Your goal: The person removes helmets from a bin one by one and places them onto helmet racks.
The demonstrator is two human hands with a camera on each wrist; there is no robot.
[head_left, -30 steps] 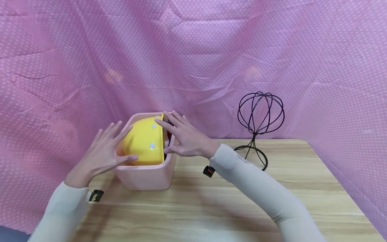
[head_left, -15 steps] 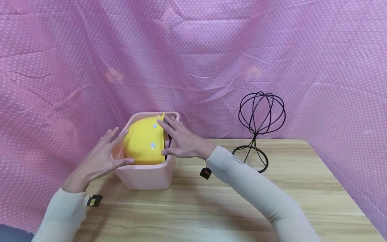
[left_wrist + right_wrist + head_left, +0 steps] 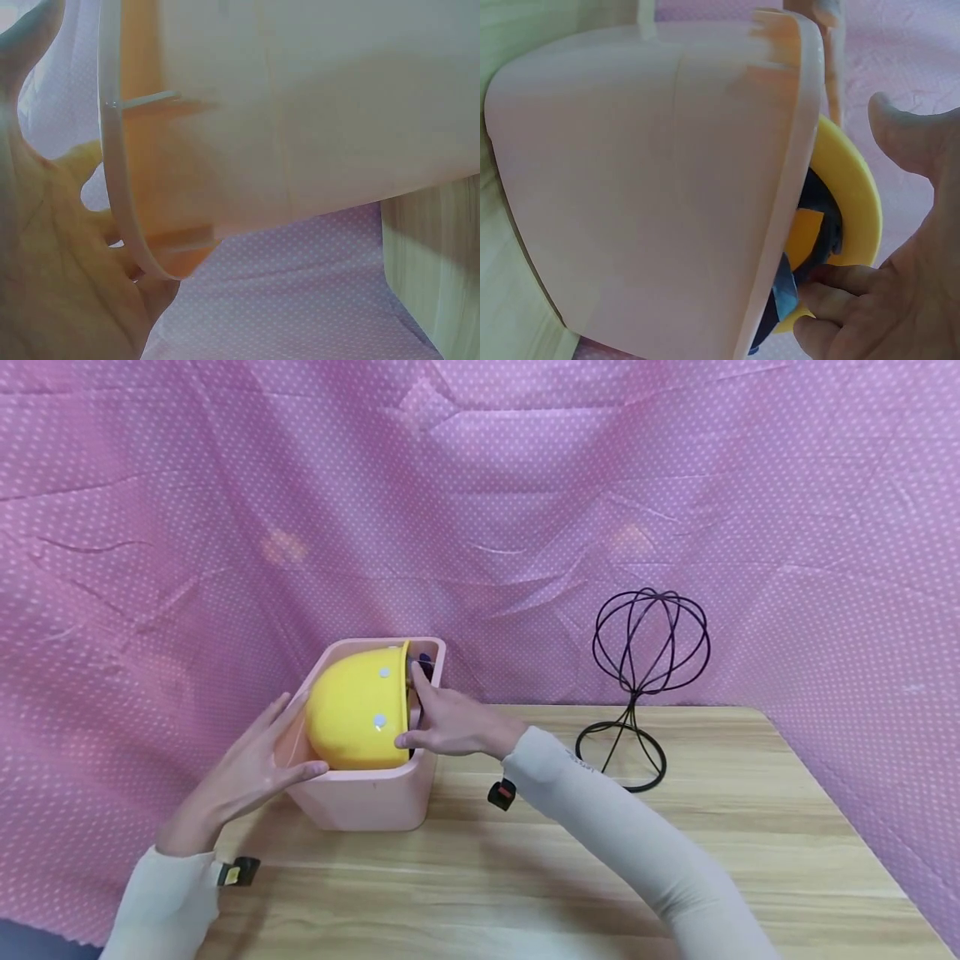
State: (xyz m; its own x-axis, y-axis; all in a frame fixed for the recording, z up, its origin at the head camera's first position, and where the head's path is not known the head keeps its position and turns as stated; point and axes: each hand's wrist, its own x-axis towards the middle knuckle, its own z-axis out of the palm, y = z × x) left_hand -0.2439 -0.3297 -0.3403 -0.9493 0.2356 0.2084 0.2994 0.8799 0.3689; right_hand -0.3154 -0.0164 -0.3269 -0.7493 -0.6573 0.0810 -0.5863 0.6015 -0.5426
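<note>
A yellow hard hat (image 3: 352, 710) with pale round dots lies on its side in a pink bin (image 3: 367, 797), its hollow facing right. My left hand (image 3: 251, 760) is at the bin's left rim, fingers reaching over the edge and thumb spread apart by the front corner. In the left wrist view its fingertips pass behind the rim (image 3: 114, 172). My right hand (image 3: 461, 722) reaches into the hat's hollow, thumb held apart near the brim. The right wrist view shows its bent fingers beside a black inner band (image 3: 821, 202); their tips are partly hidden.
A black wire stand (image 3: 633, 693) with a round cage top is at the back right of the wooden table (image 3: 525, 868). Pink dotted cloth (image 3: 525, 527) hangs behind and at both sides. Something dark blue (image 3: 426, 664) shows inside the bin's right side.
My right hand's fingers have moved from above the hat's brim down into its hollow. My left hand has drawn slightly back from the hat toward the bin's left rim.
</note>
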